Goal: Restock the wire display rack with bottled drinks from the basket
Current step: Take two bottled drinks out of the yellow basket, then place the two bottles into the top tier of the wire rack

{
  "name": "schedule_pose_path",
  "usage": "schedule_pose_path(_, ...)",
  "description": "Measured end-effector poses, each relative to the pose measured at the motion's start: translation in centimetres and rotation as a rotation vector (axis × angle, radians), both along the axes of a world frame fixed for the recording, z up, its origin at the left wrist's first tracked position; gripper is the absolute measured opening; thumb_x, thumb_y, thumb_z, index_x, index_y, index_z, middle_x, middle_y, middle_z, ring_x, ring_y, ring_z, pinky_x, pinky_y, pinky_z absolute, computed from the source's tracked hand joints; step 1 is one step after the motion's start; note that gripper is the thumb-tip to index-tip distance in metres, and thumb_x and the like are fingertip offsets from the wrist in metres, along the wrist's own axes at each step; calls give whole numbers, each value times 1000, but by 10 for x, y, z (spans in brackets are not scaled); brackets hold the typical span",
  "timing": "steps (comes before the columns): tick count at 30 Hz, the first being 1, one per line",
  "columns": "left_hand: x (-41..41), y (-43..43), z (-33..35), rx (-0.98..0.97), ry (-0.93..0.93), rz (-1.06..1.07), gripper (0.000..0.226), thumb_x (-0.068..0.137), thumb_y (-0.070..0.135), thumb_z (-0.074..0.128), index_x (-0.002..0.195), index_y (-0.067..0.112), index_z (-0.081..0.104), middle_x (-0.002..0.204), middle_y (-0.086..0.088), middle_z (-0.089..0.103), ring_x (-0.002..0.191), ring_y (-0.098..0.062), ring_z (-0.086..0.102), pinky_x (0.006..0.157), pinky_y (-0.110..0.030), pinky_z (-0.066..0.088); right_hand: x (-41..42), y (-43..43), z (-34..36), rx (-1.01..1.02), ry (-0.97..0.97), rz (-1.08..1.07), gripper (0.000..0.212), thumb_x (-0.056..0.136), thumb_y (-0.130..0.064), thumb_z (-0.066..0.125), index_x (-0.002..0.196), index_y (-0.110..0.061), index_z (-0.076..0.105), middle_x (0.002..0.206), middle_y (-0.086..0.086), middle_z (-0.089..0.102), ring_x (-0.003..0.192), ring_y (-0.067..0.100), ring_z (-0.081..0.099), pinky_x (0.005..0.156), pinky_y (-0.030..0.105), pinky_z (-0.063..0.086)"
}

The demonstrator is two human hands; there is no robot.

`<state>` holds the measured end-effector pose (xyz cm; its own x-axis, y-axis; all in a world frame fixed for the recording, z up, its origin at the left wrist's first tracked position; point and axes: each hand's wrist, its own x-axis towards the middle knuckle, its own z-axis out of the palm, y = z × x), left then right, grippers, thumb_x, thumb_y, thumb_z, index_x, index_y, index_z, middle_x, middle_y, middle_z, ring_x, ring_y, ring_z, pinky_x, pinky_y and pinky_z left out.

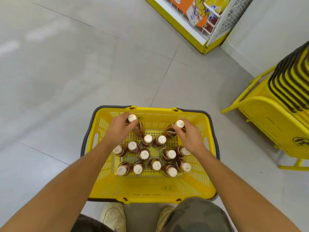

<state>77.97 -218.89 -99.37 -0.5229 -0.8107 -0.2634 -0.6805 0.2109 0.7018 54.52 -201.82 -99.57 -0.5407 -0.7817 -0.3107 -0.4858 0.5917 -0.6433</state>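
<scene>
— Two grips: what does each hold?
— Your left grip (119, 129) clasps the left bottle (139, 128), your right grip (189, 136) the right bottle (169, 133). Both stand upright at the far end of the basket (150, 109). Lift straight up.

The basket (150, 186) sits on the floor (66, 72) just ahead of the shoes (113, 216), with upright bottles (144, 154) grouped in its middle, the far-left bottle (140, 128) in the left hand (119, 129), the far-right bottle (171, 133) in the right hand (189, 136), and stacked baskets (275, 114) to the right.
</scene>
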Motion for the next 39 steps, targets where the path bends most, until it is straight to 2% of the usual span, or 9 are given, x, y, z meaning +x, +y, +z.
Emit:
schedule_pose_path(3,4,-3,73,2,49,33,31,90,48,58,96,19,69,88,4,75,86,-20,72,78,-46,57,4,0,73,-62,-31,-32,26,103,-43,64,115,-20,68,98,-3,75,90,19,71,80,45,57)
schedule_pose_path(7,8,-9,226,26,117,59,15,94,36,66,98,22,66,91,3,73,91,-22,72,81,-38,55,15,-15,228,-142,-102,-5,6,102,-32,69,105,-27,70,97,-12,75,91,0,70,84,32,56)
schedule_pose_path(9,12,-15,314,27,150,64,9,92,34,65,95,27,62,89,6,70,90,-22,71,80,-38,55,22,-28,318,-163,-113,25,17,100,-35,70,110,-21,71,95,-11,74,89,-4,69,82,30,54)
schedule_pose_path(12,25,-27,455,10,187,67,13,86,39,60,94,29,59,88,8,66,88,-21,67,79,-37,53,33,-55,460,-245,-96,94,45,90,-55,65,113,-17,71,96,-5,76,91,14,73,83,37,57)
schedule_pose_path(16,48,-40,634,-51,253,115,21,82,37,60,96,21,62,91,3,66,85,-18,63,76,-32,50,55,-90,637,-351,-109,192,37,97,-47,70,118,-15,72,99,0,76,94,19,73,85,42,58)
schedule_pose_path(22,96,-53,837,-190,343,189,15,91,25,67,103,15,64,100,-4,69,96,-26,68,87,-44,55,103,-137,839,-528,-82,424,15,101,-29,72,108,-15,73,81,-14,66,74,-7,61,70,11,42)
schedule_pose_path(31,230,-31,965,-249,615,404,20,94,21,76,111,14,67,106,-9,80,105,-22,76,95,-37,58,234,-193,972,-667,-71,791,21,103,-36,65,98,-18,76,86,-1,73,80,13,67,70,26,49)
schedule_pose_path(34,291,-23,979,-287,623,477,25,96,19,74,118,8,68,110,-10,79,108,-21,75,101,-40,59,301,-208,985,-684,-77,877,24,104,-35,66,95,-16,78,82,-4,72,73,6,64,64,16,44)
schedule_pose_path(39,416,-15,994,-348,602,563,29,99,21,71,126,9,68,112,-6,80,108,-18,76,99,-39,60,432,-230,995,-729,-121,985,44,99,-52,61,87,-12,76,82,8,75,76,23,68,70,38,50)
